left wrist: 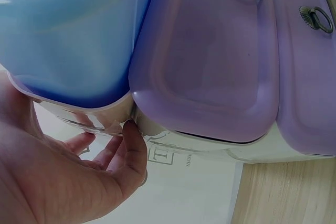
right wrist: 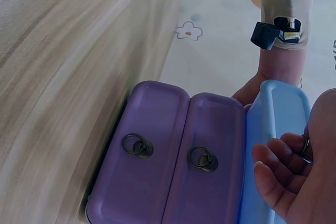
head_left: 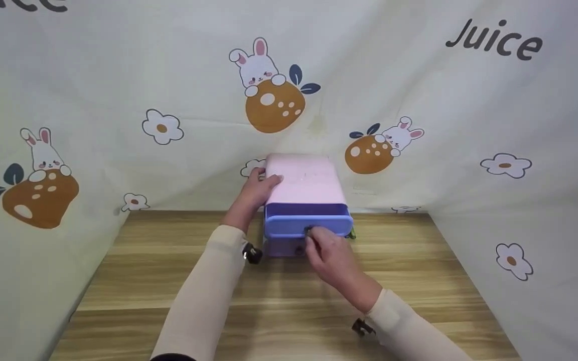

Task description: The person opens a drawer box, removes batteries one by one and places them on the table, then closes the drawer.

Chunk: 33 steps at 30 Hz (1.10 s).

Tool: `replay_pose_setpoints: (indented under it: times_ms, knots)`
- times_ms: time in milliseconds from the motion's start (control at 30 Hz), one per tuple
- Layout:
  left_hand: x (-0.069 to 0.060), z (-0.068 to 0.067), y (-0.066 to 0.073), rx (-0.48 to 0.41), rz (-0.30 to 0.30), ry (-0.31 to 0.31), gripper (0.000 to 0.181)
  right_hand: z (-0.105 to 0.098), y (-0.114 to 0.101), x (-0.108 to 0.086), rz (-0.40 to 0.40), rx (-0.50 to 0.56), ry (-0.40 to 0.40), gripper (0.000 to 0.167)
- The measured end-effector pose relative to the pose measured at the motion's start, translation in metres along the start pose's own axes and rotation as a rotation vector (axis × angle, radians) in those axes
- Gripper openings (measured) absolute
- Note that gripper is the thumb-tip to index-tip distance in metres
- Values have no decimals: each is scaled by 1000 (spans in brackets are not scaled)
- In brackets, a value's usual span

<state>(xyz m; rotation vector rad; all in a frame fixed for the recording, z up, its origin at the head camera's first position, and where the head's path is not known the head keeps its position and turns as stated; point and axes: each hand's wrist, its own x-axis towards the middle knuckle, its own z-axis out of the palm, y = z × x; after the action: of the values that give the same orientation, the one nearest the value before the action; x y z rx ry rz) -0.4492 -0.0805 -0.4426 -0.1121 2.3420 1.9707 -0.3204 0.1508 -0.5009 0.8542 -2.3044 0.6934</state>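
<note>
A small drawer cabinet with a pink top stands at the back of the table. Its blue top drawer is pulled part of the way out. Below it, two purple drawers with bronze ring handles are closed. My right hand pinches the blue drawer's ring handle, which the fingers mostly hide. My left hand rests against the cabinet's left side, thumb on the edge of the top. In the left wrist view, its fingertips touch the cabinet's side wall.
The wood-grain table extends in front and to both sides. A pale cloth printed with rabbits and flowers hangs behind and around it. Something small and green shows at the cabinet's right side.
</note>
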Motion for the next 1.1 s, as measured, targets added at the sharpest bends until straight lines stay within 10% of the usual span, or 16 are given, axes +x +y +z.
replay_pose_setpoints:
  times_ms: [1100]
  knots:
    - [1, -1, -2, 3, 12, -4, 79, 13, 9, 16, 47, 7, 37, 17]
